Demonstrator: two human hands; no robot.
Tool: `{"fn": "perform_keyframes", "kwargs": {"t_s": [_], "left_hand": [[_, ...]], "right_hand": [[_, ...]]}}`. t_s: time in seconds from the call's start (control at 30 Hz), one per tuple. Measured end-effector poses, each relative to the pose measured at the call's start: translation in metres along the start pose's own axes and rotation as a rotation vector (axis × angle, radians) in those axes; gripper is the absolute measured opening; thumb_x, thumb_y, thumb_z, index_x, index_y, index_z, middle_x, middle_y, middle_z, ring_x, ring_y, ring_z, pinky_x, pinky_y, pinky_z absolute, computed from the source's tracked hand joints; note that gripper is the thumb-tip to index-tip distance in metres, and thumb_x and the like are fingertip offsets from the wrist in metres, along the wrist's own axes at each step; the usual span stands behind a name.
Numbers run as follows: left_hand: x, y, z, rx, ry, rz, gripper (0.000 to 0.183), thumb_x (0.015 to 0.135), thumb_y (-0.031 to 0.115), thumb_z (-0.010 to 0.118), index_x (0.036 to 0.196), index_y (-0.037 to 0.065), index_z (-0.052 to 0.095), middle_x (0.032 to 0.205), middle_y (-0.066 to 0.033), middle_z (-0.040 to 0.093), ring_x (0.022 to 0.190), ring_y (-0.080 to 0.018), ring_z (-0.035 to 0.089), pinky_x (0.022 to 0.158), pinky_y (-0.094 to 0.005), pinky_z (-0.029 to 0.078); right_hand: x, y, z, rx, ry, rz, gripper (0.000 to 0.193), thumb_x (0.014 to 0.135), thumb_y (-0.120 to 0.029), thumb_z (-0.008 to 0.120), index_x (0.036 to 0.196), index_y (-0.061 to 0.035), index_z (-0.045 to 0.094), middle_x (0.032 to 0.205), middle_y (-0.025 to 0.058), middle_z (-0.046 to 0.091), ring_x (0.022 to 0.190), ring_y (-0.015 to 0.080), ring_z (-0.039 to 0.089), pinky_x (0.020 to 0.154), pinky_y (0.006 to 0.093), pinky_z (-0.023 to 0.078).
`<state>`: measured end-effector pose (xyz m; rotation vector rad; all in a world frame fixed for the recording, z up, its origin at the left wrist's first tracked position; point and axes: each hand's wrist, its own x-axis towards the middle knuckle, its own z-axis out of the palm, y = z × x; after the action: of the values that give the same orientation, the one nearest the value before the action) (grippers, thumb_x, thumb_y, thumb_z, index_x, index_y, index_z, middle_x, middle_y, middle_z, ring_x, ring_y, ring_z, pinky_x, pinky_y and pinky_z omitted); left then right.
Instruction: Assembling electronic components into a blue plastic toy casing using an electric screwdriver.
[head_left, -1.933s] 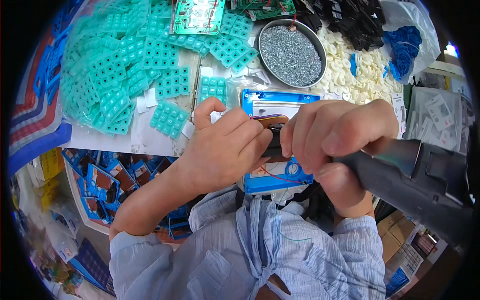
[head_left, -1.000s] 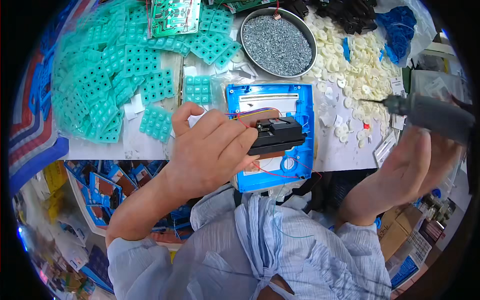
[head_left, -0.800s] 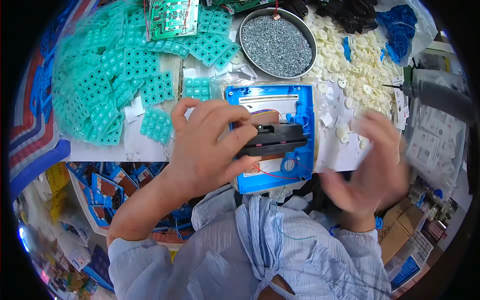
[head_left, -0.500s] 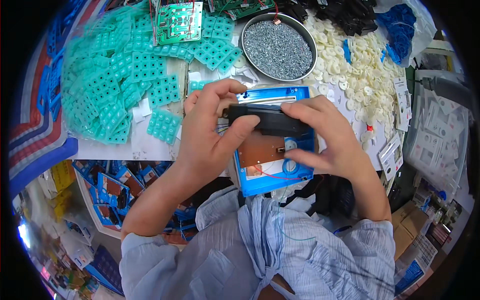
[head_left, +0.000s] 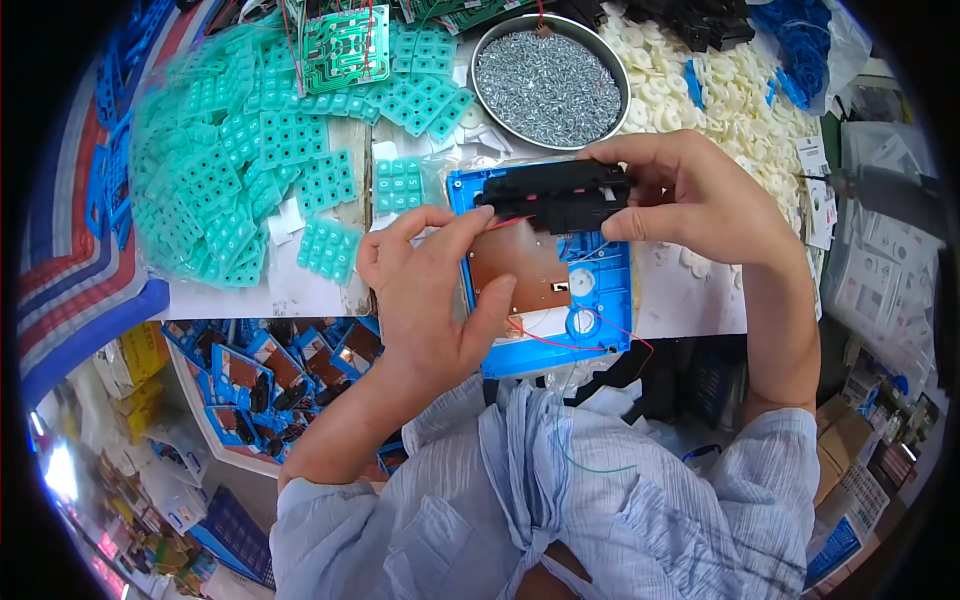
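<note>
In my right hand (head_left: pixel 690 195) is a black plastic housing (head_left: pixel 555 195), pinched near its right end, thumb below and fingers above. It is tilted over the far part of a blue plastic case (head_left: pixel 610 345). Inside the case lies a brown circuit board (head_left: pixel 510 270), with thin red wires running out over the near right corner. My left hand (head_left: pixel 430 290) is at the case's left side, its thumb spread away from the fingers. Its fingertips are by the housing's left end and a red wire; whether they touch is unclear.
Teal rubber keypads (head_left: pixel 210 170) are heaped at left, beside a green circuit board (head_left: pixel 345 50). A round metal tray (head_left: pixel 625 95) holds small screws. White plastic discs (head_left: pixel 720 95) spread at right. Below the table's front edge, a bin (head_left: pixel 215 435) holds several blue cases with boards.
The black housing has tipped up and its underside shows. My right hand has moved up and right with it; my left hand has dropped lower, loosening from the housing's left end.
</note>
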<state>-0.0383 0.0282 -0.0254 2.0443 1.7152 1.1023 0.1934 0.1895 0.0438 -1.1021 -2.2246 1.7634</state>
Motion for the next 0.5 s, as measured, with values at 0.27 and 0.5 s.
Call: {"fn": "perform_keyframes", "kwargs": {"t_s": [0.27,0.5], "left_hand": [[0.011,0.013,0.002,0.246,-0.098,0.004,0.063,0.079,0.03,0.076,0.134,0.003,0.063,0.113,-0.0037,0.064,0.113,-0.0276,0.051,0.099,-0.0496,0.027],[0.015,0.019,-0.001,0.272,-0.128,0.039,0.062,0.08,0.025,0.074,0.135,0.0,0.062,0.108,-0.0074,0.063,0.106,-0.0287,0.052,0.097,-0.0461,0.029]], "right_hand": [[-0.005,-0.005,0.005,-0.432,0.139,-0.092,0.049,0.087,-0.03,0.077,0.125,-0.0017,0.065,0.06,0.0082,0.063,0.051,0.0232,0.061,0.053,0.0328,0.047],[-0.002,0.026,0.033,-0.827,0.491,-0.651,0.044,0.071,-0.009,0.081,0.113,-0.0082,0.069,0.078,0.0056,0.066,0.069,0.0241,0.061,0.057,0.036,0.049]]}}
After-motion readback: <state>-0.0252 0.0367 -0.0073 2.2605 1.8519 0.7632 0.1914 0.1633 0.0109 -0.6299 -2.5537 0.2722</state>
